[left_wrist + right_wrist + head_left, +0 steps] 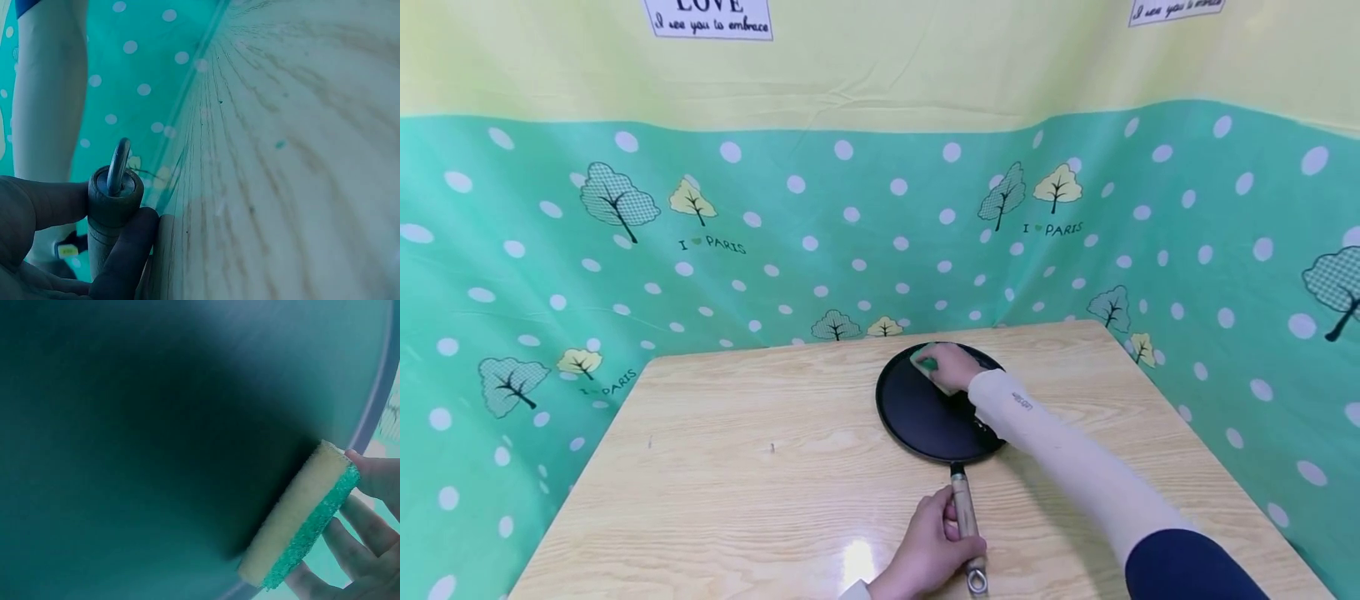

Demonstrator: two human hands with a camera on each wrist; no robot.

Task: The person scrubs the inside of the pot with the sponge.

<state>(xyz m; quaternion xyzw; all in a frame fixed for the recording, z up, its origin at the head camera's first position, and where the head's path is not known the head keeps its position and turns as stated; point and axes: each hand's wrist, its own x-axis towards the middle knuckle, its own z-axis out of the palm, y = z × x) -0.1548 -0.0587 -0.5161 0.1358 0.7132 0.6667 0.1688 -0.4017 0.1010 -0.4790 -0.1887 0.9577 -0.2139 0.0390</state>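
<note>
A round, flat black pan (928,417) lies on the wooden table, its wood-look handle (965,510) pointing toward the front edge. My left hand (928,537) grips that handle near its end, thumb and fingers on either side, as the left wrist view shows beside the metal hanging ring (119,167). At the far part of the pan, my right hand (953,367) holds a sponge (300,519) with a yellow body and a green scouring layer. The yellow side faces down on the pan's surface near the rim; fingers and thumb are on the green side.
The light wooden table (737,458) has a far edge just behind the pan. Green and yellow printed cloth (850,208) hangs around the back and sides. My right forearm, in a pale sleeve (1060,450), reaches across the table's right part.
</note>
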